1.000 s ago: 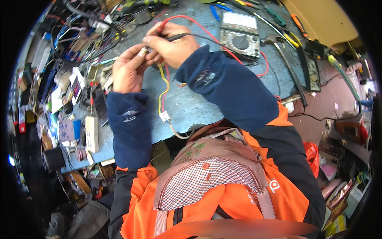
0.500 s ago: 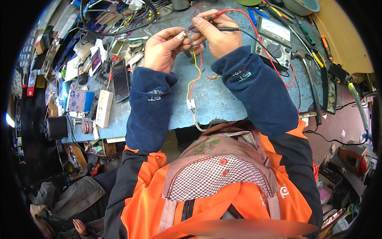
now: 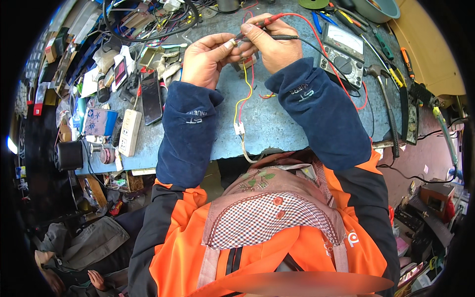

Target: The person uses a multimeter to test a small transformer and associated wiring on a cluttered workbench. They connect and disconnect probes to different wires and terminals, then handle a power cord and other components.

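the view has swung, setting left hand [image 3: 204, 60] and right hand [image 3: 277, 48] further right in it than a second ago. the left pinches a tiny piece [image 3: 236, 43], too small to identify; the right grips a slim red test probe [image 3: 267, 21] and a black test probe [image 3: 284, 37], above the scuffed blue bench [image 3: 271, 121], left of a grey rectangular multimeter [image 3: 349, 55].

L hand [image 3: 205, 59]: pinch grip | R hand [image 3: 277, 49]: pinch grip, higher | fingertips [image 3: 229, 45] close together between hands | L forearm [image 3: 189, 136] behind its hand | R forearm [image 3: 321, 116] angled inward
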The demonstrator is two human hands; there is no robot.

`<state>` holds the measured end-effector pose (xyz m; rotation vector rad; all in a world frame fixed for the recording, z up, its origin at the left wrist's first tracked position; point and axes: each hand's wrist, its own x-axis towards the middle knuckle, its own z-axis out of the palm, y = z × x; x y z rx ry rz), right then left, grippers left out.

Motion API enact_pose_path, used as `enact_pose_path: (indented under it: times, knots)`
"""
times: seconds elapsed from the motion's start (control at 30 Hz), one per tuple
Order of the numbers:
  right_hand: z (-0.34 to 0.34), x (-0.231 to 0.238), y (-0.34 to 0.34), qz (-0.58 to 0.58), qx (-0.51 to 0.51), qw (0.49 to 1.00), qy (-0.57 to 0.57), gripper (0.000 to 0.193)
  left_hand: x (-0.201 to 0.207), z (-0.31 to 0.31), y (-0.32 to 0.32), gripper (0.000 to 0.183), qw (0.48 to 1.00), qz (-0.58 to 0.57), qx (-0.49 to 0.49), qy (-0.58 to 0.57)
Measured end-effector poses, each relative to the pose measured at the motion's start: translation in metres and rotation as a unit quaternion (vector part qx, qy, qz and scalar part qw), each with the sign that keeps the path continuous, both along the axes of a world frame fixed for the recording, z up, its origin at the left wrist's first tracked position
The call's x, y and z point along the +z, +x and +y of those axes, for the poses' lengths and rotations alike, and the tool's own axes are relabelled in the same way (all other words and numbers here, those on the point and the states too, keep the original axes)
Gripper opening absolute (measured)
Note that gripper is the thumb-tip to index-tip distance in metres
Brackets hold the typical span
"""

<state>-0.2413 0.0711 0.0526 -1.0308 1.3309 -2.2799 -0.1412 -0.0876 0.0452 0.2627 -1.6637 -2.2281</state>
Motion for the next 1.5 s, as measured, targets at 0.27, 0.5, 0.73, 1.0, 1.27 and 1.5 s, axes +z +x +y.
enact_pose_path:
  times: [0.27,0.5,0.73,1.0,1.27,1.5]
  knots:
    - [-0.004,0.0,0.0,-0.133,0.024,0.991,-0.01,0.009,-0.002,0.003,0.001,0.025,0.997,-0.017,0.027,-0.066]
    - [-0.001,-0.001,-0.001,-0.028,0.01,1.0,0.01,0.01,-0.003,0.002,-0.002,0.023,0.999,0.002,0.012,-0.033]
    - [0.005,0.008,0.002,-0.065,0.028,0.997,0.037,0.011,-0.003,0.001,-0.002,0.024,0.998,-0.005,0.024,-0.05]
    - [0.006,0.012,0.004,-0.077,0.019,0.996,0.036,0.007,-0.004,-0.002,0.0,0.024,0.998,-0.005,0.025,-0.056]
    - [0.007,0.009,0.001,-0.061,0.012,0.996,0.06,0.011,-0.007,-0.005,-0.002,0.025,0.999,-0.006,0.026,-0.042]
    - [-0.011,-0.004,-0.001,-0.114,0.018,0.993,-0.023,0.008,-0.009,-0.011,-0.003,0.026,0.999,-0.012,0.013,-0.043]
